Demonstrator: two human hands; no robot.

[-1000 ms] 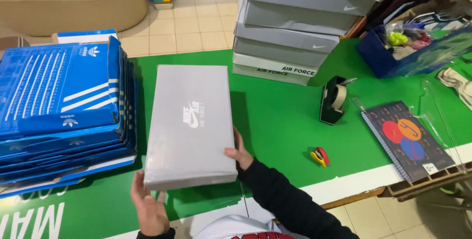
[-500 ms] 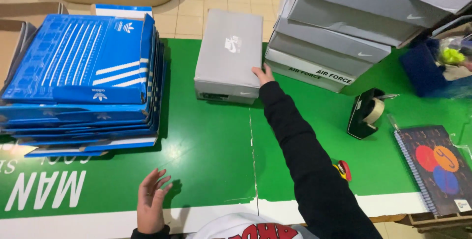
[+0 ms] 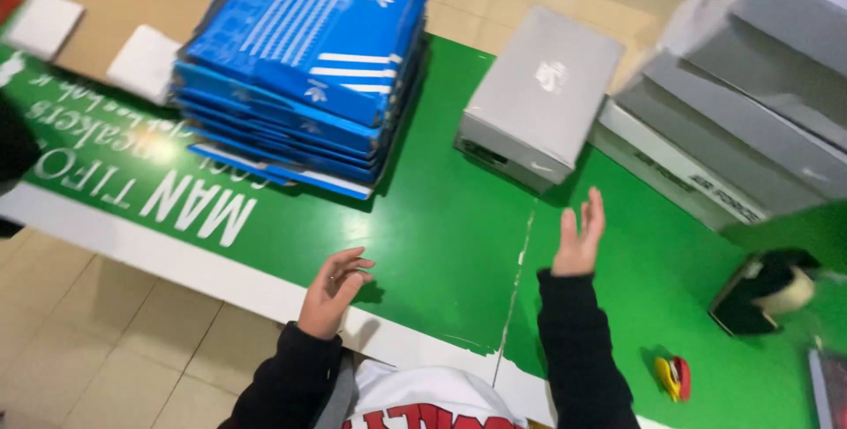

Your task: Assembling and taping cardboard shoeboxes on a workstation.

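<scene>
Both hands open, empty: left hand (image 3: 333, 289), right hand (image 3: 580, 237).

grey box (image 3: 538, 94), green table (image 3: 441, 235)

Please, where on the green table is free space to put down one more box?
The bare green table between the blue stack, the grey box and both hands is free. Right is crowded: grey stack, tape dispenser.

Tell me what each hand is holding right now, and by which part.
Nothing is held. The left hand hovers open at the green table edge, and the right hand is raised open, apart from the grey shoebox.
</scene>
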